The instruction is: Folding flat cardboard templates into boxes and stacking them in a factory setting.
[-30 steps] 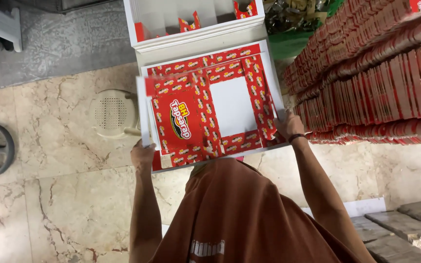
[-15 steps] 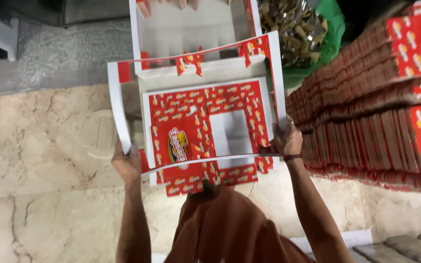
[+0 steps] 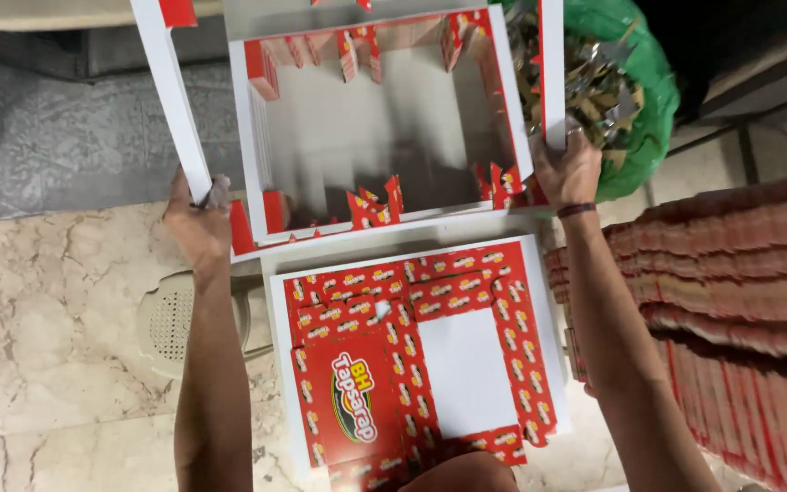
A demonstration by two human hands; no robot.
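1. A white cardboard box, open and half folded, is held up in front of the person, above the floor; its inner walls carry red printed flaps along the edges.
2. The left hand pinches the lower end of the box's long white side flap, fingers closed around its edge.
3. The right hand grips the opposite side flap near its lower end, fingers curled over it; a dark band sits on that wrist.
4. Just below the held box lies a flat red and white printed box sheet with a plain white rectangle in its middle.
5. That sheet rests on a pale plastic stool, which shows at its left edge.
6. To the right, stacks of flat red cartons lie in long rows.
7. Behind the right hand stands a green bag filled with paper scraps.
8. A marble floor lies beneath everything.
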